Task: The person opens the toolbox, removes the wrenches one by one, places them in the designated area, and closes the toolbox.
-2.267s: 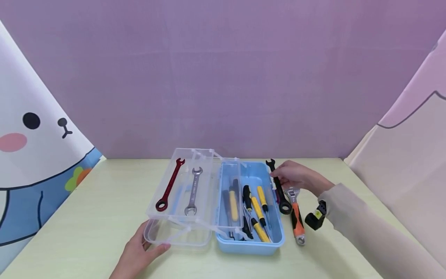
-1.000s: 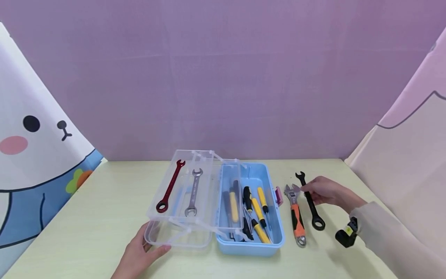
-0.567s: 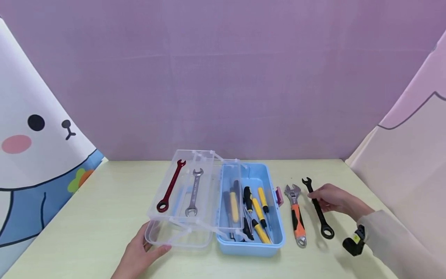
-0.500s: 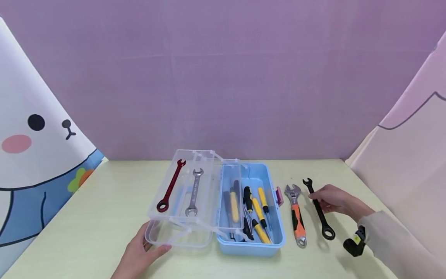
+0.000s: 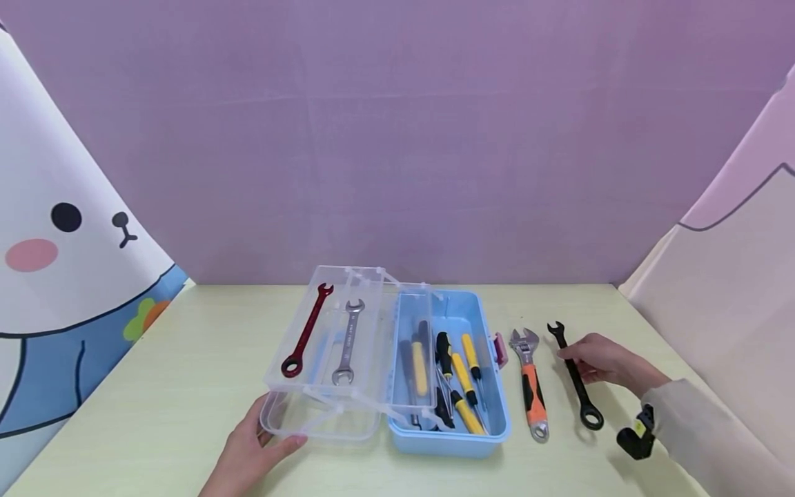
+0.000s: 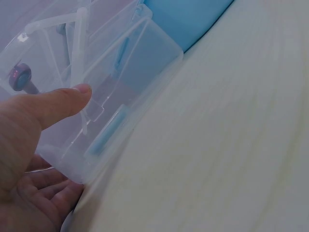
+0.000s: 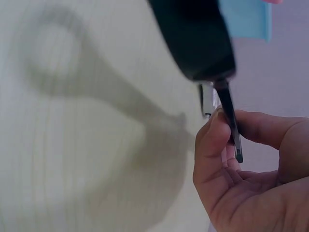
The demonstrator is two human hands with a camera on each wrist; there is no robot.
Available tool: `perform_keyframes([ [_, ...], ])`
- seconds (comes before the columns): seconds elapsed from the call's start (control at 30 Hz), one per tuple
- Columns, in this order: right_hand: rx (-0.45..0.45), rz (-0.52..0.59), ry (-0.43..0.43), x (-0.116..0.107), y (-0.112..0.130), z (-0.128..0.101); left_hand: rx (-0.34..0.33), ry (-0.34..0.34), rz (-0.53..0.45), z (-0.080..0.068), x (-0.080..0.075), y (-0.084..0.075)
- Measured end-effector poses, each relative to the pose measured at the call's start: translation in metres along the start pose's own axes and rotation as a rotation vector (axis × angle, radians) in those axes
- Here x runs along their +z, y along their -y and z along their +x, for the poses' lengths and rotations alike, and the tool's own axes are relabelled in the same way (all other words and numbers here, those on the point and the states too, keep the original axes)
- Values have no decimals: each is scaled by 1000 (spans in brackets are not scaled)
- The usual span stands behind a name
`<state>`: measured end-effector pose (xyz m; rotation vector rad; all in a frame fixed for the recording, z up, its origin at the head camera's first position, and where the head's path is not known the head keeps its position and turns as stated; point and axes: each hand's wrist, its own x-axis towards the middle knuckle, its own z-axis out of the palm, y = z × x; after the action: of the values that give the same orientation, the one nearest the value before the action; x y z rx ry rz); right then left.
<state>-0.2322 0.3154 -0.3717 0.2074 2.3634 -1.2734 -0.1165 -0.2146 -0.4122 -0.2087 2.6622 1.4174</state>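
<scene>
The table (image 5: 186, 386) is carrying an open blue toolbox (image 5: 450, 438) whose clear swing-out tray (image 5: 323, 421) is holding a red wrench (image 5: 304, 330) and a silver wrench (image 5: 344, 342). The left hand (image 5: 248, 455) is gripping the tray's near corner, thumb on top and fingers underneath. The right hand (image 5: 605, 362) is pinching the shaft of the black wrench (image 5: 577, 383), which is lying on the table just right of the orange-handled adjustable wrench (image 5: 531, 383), well right of the toolbox.
</scene>
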Motion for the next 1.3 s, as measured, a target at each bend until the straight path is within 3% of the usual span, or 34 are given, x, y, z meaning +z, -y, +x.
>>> perform_keyframes([
  [0.33,43,-41,-34,-2,-10,7,4,-6,-2,-1,0,0],
  [1.3,12,-168,-104,10,-10,9,-1,-8,39,0,1,-2],
])
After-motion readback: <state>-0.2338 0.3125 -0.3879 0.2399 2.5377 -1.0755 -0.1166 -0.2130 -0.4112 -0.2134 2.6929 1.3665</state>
